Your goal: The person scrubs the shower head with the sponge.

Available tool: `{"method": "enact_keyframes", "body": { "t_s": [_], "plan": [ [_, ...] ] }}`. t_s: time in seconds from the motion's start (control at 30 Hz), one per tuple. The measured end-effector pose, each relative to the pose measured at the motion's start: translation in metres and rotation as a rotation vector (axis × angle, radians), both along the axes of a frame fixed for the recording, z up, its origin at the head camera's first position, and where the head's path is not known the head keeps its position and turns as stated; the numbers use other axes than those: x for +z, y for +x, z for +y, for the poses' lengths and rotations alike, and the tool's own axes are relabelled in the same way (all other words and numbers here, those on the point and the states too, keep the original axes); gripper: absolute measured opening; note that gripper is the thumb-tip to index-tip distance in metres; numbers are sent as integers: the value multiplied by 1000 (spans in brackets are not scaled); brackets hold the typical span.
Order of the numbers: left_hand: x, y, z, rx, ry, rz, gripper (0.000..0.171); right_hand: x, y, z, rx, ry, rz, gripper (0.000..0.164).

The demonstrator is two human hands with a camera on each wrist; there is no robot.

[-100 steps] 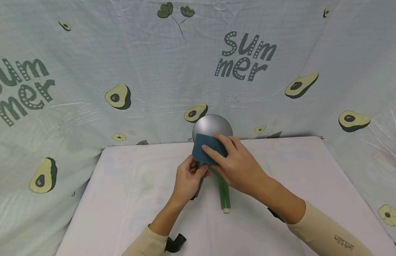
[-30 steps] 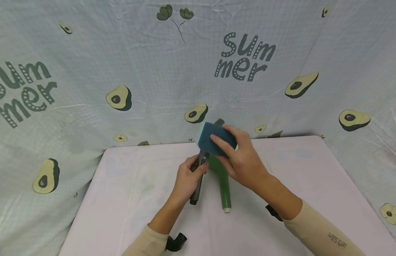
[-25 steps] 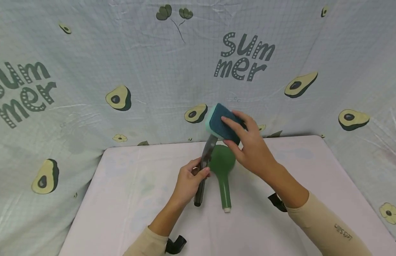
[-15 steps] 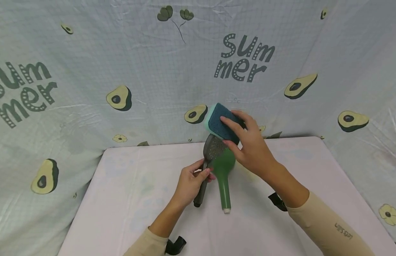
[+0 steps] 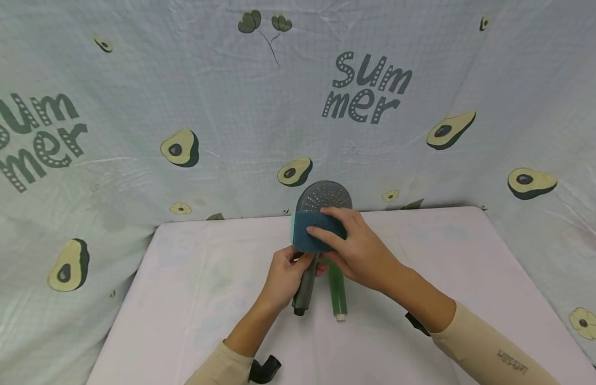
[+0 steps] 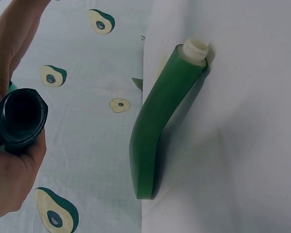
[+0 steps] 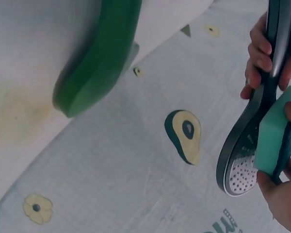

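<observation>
In the head view my left hand (image 5: 285, 275) grips a dark grey shower head (image 5: 327, 195) by the top of its handle, its round face with nozzle holes turned toward me. My right hand (image 5: 363, 248) pinches a sponge (image 5: 310, 232), dark blue on the scouring side and mint green below, against the lower part of that face. In the right wrist view the sponge's green side (image 7: 270, 136) lies on the nozzle plate (image 7: 242, 174). A green shower head (image 6: 150, 126) lies on the table behind them; its round head is hidden by the hands in the head view.
The pale pink table (image 5: 206, 278) backs onto a hanging cloth (image 5: 230, 117) printed with avocados. Black straps or bands (image 5: 265, 369) show at both forearms near the sleeves.
The shower head has been turned from its plain silver back to its nozzle face. The sponge lifted off it, then came down and left onto that face.
</observation>
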State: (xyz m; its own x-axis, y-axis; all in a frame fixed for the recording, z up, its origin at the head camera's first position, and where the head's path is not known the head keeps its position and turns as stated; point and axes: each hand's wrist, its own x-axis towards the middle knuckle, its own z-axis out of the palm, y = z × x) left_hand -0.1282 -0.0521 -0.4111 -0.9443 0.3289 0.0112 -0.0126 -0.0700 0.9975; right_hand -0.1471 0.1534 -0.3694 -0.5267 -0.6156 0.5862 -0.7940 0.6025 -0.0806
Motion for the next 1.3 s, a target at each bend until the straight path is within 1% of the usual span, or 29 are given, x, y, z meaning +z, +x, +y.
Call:
{"method": "enact_keyframes", "body": {
  "t_s": [0.1,0.17,0.3,0.37,0.43,0.5,0.63,0.7,0.77,0.9,0.97,1.1,1.17,1.3],
  "plan": [
    [0,1,-1,-39,1,21,37,10,-7,4,-34,-16,67,67],
    [-1,1,0,-61,9,19,39,19,-13,8,-80,-30,91,66],
    [-3,1,0,-71,6,9,39,37,-24,16,-194,-66,79,62],
    [-4,1,0,-75,10,18,38,42,-28,19,-218,-80,61,63],
    [-5,1,0,-80,21,30,39,43,-29,19,-200,-76,54,63],
    [-4,0,0,-85,41,41,39,40,-29,17,-153,-51,50,62],
    [-5,-2,0,-89,83,32,39,26,-22,9,-71,39,53,65],
    [-5,-2,0,-84,85,30,39,19,-17,6,-39,87,48,67],
    [-6,-2,0,-67,73,25,38,14,-12,4,-8,128,42,68],
    [-8,-3,0,-23,68,16,34,9,-7,4,36,196,41,68],
    [-10,-2,0,-14,71,8,34,9,-6,4,30,217,63,68],
    [-11,-1,-1,-47,80,9,37,15,-8,2,-12,228,123,66],
    [-11,-1,-2,-63,74,19,39,21,-10,0,-42,209,145,64],
    [-10,1,-3,-81,43,35,41,36,-18,-1,-117,134,157,64]
  ]
}}
